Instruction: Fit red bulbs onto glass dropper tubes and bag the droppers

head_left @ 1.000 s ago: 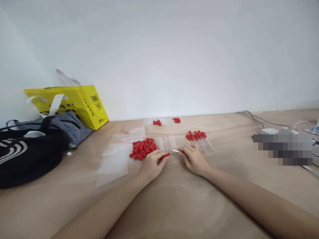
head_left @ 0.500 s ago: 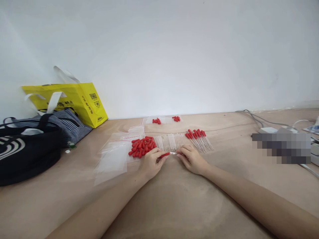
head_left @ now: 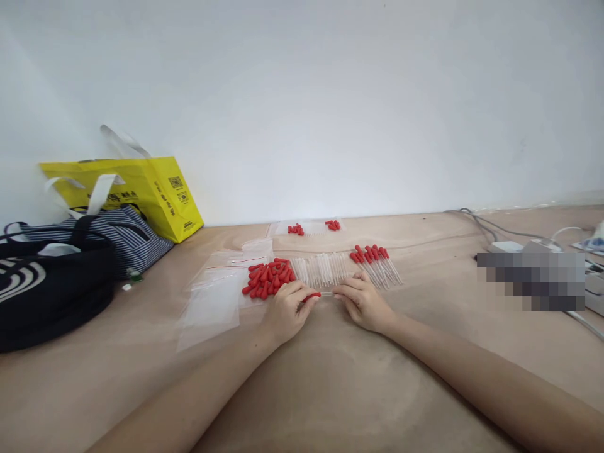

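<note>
My left hand (head_left: 289,308) pinches a red rubber dropper bulb (head_left: 312,296), its open end facing right. From the other side my right hand (head_left: 361,303) is closed on a thin clear dropper tube (head_left: 326,294), whose end meets the bulb's mouth; how deep it sits I cannot tell. Just behind my left hand lies a pile of loose red bulbs (head_left: 267,277). A row of clear tubes (head_left: 321,269) lies behind the gap between my hands. Beyond my right hand is a group of droppers (head_left: 377,264), tubes with red bulbs on their far ends.
Clear plastic bags (head_left: 212,308) lie left of the bulbs. Near the wall rests another bag (head_left: 311,226) with red bulbs and tubes. A yellow bag (head_left: 179,201), a striped bag (head_left: 127,233) and a black bag (head_left: 70,302) stand left. Cables and white adapters (head_left: 507,247) lie right.
Both hands stay nearly in place. The tube between them now looks thinner, with the shiny, wider look at the bulb's mouth gone. The view has shifted very slightly.
</note>
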A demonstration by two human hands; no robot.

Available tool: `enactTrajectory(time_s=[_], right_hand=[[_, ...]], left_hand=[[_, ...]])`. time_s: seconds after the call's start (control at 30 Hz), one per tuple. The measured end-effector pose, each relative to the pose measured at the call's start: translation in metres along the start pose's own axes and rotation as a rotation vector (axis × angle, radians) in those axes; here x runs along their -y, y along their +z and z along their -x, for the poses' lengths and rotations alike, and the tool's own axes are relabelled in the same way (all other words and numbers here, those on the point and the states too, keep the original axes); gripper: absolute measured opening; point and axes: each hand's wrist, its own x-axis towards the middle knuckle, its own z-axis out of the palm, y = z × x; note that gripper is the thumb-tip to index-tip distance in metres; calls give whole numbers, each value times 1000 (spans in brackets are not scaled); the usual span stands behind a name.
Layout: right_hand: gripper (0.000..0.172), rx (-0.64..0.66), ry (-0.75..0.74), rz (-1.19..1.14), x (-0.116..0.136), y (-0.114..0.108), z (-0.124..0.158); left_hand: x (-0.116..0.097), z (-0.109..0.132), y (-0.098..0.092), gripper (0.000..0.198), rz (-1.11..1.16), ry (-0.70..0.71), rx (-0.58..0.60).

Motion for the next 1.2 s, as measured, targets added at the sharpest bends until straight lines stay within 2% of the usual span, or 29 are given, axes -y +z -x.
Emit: enactTrajectory(time_s=[0.17, 0.53, 0.8, 0.97, 1.2], right_hand=[[22, -12, -22, 9, 3, -2, -1], [20, -48, -46, 7, 6, -3, 0], [20, -27, -48, 81, 11, -6, -2], [20, -3, -38, 64, 15, -6, -2], [18, 3, -50, 28, 19, -4, -2]], left_hand=[[-2, -1, -1, 18, 10, 11, -1], [-6, -4, -6, 15, 145, -88, 81], [-4, -4, -5, 15, 138, -68, 101], [-4, -3, -5, 18, 69, -2, 86], [-4, -1, -4, 17, 6, 54, 129]])
